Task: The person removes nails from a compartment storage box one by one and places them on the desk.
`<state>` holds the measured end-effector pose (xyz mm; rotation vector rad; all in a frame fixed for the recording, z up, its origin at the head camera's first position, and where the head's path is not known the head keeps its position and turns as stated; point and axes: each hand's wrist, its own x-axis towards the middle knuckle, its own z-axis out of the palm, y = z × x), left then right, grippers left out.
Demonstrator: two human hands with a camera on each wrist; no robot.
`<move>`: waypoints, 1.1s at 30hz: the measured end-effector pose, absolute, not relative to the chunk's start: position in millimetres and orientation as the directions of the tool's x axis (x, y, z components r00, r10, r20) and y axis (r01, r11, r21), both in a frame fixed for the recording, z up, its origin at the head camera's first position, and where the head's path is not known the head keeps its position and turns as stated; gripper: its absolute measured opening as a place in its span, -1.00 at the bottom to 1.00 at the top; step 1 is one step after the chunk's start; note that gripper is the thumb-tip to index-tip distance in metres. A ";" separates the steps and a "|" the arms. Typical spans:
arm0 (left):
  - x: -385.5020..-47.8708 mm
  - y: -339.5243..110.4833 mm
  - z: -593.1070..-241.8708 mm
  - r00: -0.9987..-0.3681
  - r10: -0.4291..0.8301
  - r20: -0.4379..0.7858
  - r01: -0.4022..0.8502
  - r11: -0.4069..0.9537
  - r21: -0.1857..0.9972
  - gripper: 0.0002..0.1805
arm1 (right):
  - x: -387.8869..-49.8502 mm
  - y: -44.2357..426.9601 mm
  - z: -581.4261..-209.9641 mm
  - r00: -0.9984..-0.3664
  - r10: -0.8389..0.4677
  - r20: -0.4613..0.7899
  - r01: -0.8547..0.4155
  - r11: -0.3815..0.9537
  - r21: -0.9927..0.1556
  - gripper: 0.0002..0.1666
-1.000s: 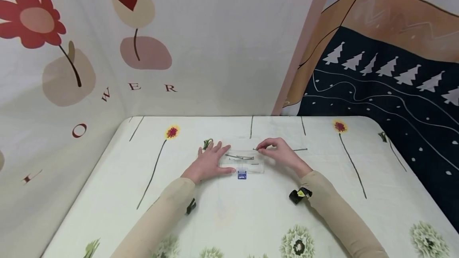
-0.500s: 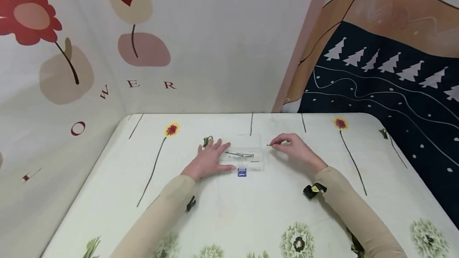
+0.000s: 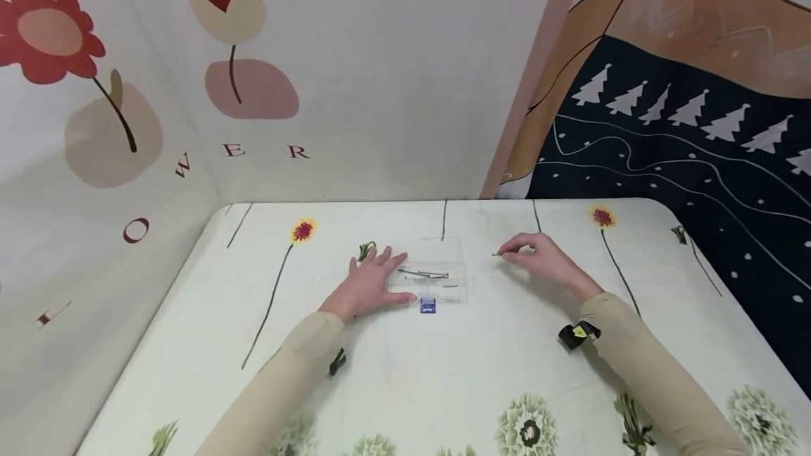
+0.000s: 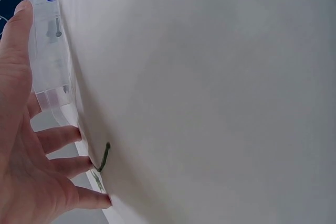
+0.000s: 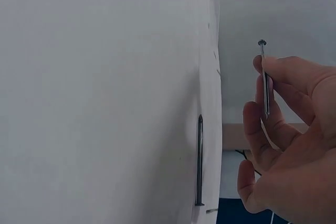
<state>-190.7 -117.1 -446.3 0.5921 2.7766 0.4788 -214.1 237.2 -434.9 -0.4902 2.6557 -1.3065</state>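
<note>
My right hand [image 3: 545, 259] pinches a metal nail [image 5: 264, 80] between thumb and fingers, over the table to the right of a clear plastic box [image 3: 457, 293]. The nail's flat head sticks out past the fingertips in the right wrist view. A second nail [image 5: 199, 161] lies on the table below that hand; the head view does not show it. My left hand [image 3: 367, 288] rests at the box's left side, its fingers spread and thumb along the front. Several long nails [image 3: 431, 274] lie inside the box. A blue latch [image 3: 428, 305] is at its front.
A white cloth with printed flowers [image 3: 529, 431] covers the table [image 3: 405, 385]. The box's clear lid [image 3: 431, 250] lies back behind it. Printed hangings [image 3: 393, 90] rise at the table's back and sides.
My right hand has moved from above the box to the right, carrying the nail, and now covers the spot where a nail lay on the table. My left hand has stayed put.
</note>
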 end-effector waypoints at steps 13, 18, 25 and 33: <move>-189.2 -117.1 -445.4 -0.883 0.438 -0.170 0.353 0.856 0.378 0.01 | -215.2 259.5 -441.0 -0.933 -0.359 -0.001 -0.229 0.595 -0.770 -0.83; -189.1 -116.9 -447.4 -0.881 0.442 -0.169 0.357 0.855 0.376 0.00 | -214.8 266.8 -442.8 -0.930 -0.367 -0.012 -0.229 0.608 -0.760 -0.84; -190.1 -117.5 -446.8 -0.884 0.432 -0.176 0.348 0.862 0.367 0.01 | -216.0 274.2 -443.7 -0.913 -0.407 -0.023 -0.252 0.609 -0.752 -0.84; -189.9 -117.3 -446.4 -0.881 0.440 -0.172 0.357 0.859 0.365 0.01 | -219.1 280.3 -446.4 -0.913 -0.407 -0.035 -0.239 0.602 -0.762 -0.83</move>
